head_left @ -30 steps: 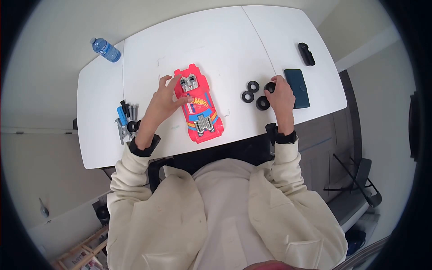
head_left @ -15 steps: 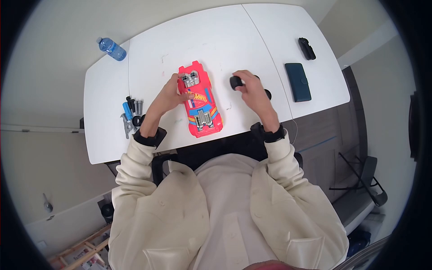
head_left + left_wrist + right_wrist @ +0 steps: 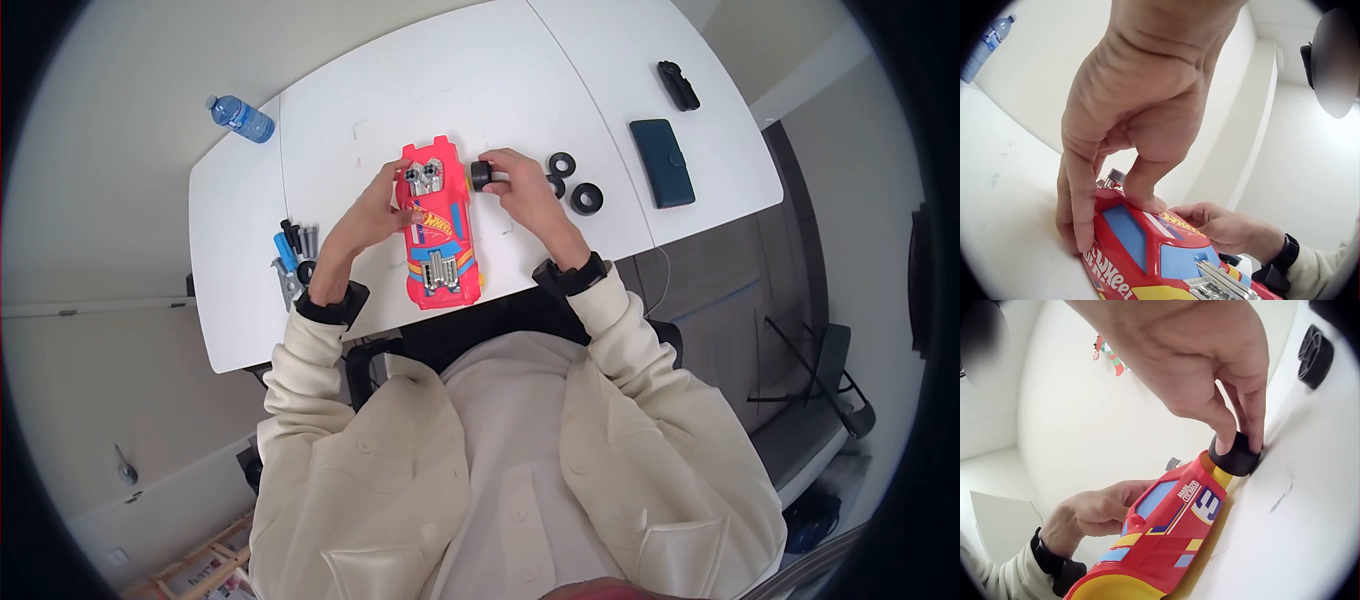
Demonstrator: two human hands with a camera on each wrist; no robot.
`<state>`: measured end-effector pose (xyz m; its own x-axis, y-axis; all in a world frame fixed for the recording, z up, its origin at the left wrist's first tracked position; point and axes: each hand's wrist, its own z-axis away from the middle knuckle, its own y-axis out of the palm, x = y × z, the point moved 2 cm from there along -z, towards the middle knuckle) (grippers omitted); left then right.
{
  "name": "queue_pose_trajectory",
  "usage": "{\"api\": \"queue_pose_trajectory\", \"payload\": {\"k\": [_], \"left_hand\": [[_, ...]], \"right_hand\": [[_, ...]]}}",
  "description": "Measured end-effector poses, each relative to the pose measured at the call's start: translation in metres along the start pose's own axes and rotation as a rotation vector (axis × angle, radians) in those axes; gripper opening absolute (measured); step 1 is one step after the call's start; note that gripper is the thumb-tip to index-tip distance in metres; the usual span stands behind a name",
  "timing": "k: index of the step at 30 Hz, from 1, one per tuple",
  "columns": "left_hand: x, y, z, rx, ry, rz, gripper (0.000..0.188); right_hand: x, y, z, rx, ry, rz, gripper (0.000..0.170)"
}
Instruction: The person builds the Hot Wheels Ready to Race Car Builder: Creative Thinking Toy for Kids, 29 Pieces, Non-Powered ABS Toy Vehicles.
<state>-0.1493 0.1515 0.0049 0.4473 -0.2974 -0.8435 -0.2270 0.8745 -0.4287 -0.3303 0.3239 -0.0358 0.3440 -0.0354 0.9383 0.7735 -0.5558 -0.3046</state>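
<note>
A red toy car point(image 3: 437, 225) with blue windows and a Hot Wheels logo stands on the white table. My left hand point(image 3: 375, 210) grips it, the thumb on top and the fingers down its left side, as the left wrist view also shows. With my right hand point(image 3: 532, 198) I pinch a black toy wheel point(image 3: 1235, 455) between thumb and fingers. This wheel is right at the wheel opening on the car's right side, close to a yellow part there. Further right lie several loose black wheels point(image 3: 587, 198).
Left of the car is a cluster of plastic bolts point(image 3: 310, 241), a blue-handled tool point(image 3: 285, 252) and a black ring. A water bottle point(image 3: 241, 119) stands at the far left. On the right lie a dark teal wallet case point(image 3: 661, 163) and a black object point(image 3: 678, 87).
My right hand has picked a wheel from the group on the right and carried it left to the car's side. My left hand has closed more firmly around the car.
</note>
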Motion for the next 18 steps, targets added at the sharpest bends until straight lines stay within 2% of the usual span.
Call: {"api": "queue_pose_trajectory", "payload": {"k": [3, 7, 9, 13, 16, 18], "left_hand": [[0.013, 0.002, -0.007, 0.010, 0.065, -0.006, 0.079], [0.021, 0.001, -0.003, 0.012, 0.037, -0.026, 0.079], [0.024, 0.000, -0.001, -0.021, 0.062, 0.057, 0.082], [0.035, -0.002, -0.003, 0.010, 0.047, 0.073, 0.084], [0.038, -0.003, 0.001, 0.005, 0.073, -0.035, 0.081], [0.026, 0.003, -0.006, 0.004, 0.057, -0.020, 0.083]], "right_hand": [[-0.001, -0.001, -0.004, -0.003, 0.012, -0.086, 0.048], [0.003, 0.001, -0.003, 0.011, 0.067, -0.034, 0.042], [0.001, 0.004, -0.001, 0.023, 0.090, 0.018, 0.041], [0.002, 0.014, 0.000, 0.020, 0.102, -0.049, 0.038], [0.003, 0.019, 0.002, 0.049, 0.106, -0.071, 0.035], [-0.004, 0.008, -0.002, 0.076, 0.120, -0.098, 0.034]]}}
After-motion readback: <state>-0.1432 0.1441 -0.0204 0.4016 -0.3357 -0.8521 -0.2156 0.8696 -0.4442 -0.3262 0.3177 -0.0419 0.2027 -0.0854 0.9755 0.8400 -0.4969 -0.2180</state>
